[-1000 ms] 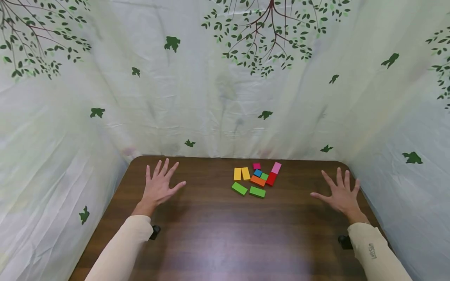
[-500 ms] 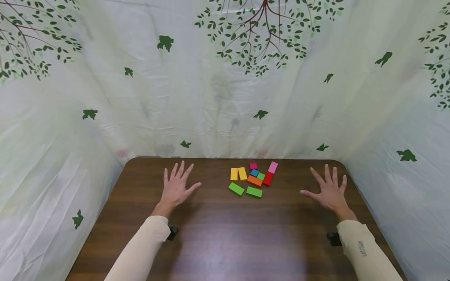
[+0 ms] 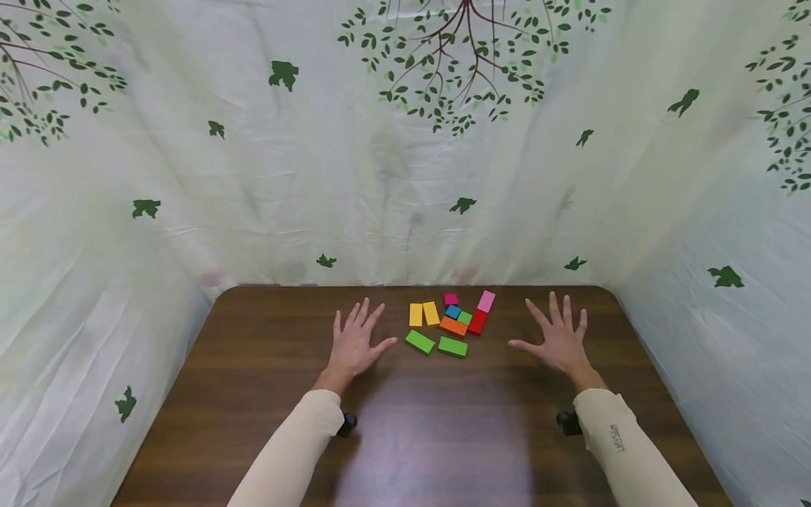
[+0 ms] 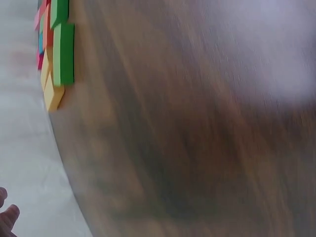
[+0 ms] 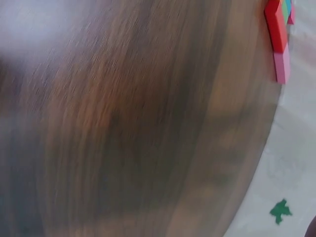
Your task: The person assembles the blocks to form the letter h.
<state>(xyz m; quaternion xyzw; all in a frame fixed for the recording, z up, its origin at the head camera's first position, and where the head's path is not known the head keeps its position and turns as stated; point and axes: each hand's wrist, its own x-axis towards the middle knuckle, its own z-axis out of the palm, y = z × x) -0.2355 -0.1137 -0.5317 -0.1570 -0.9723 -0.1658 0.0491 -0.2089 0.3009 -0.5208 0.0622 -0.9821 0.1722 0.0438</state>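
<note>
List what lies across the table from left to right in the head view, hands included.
left hand → yellow blocks → orange block → red block → right hand

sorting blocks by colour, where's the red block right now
In the head view the red block lies at the right edge of the block cluster near the table's far edge, touching the pink block behind it, left of the right hand.
</note>
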